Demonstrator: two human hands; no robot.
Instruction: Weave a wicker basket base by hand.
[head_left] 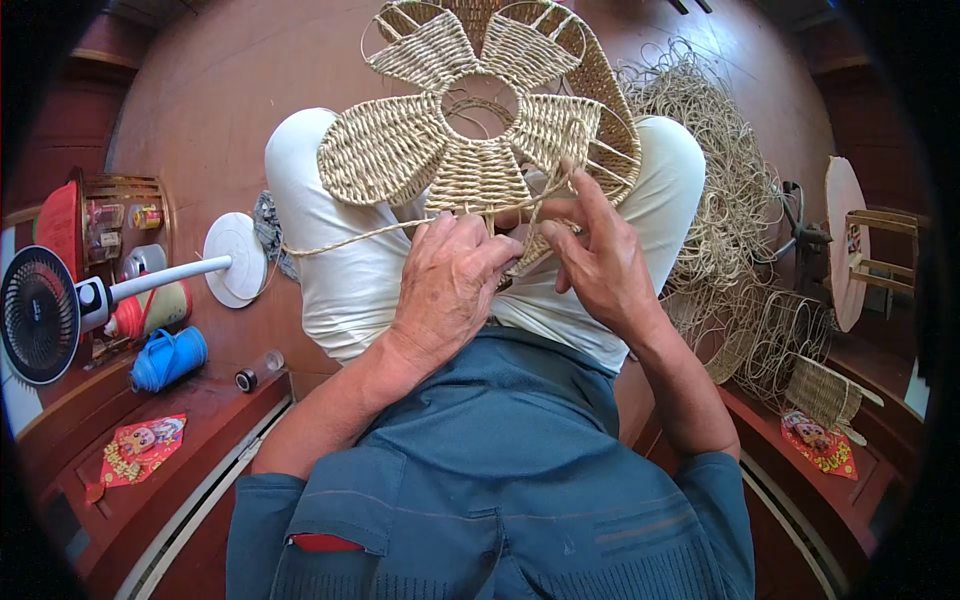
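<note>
Floor (210,100) is the widest free area: open ahead of me and to my left, past my knees. On my right, a big loose heap of cord (715,150) takes up the ground beside my knee, so less room there. The fan (42,315) stands off left, the round-topped stool (845,245) off right, both well apart from my elbows.

The woven flower piece (480,148) sits in front of me between my knees, over a darker woven piece (608,85) whose curved rim shows on the right. Roughly midway, I'd judge. Five petals around an open ring. Left petal (380,150): filled out to its rounded tip, looks done. Top-left petal (430,50), top-right petal (530,45) and right petal (553,125): woven near the ring, bare frame at the outer ends, so weaving left there. Bottom petal (478,180): woven most of the way; tip hidden by my hands.

My left hand (450,265) is bunched narrow, holding the piece at the bottom petal's outer edge. My right hand (598,260) has thumb and forefinger parted; cord at the fingertips, can't tell if pinched. One long strand (350,242) trails left across my knee.
</note>
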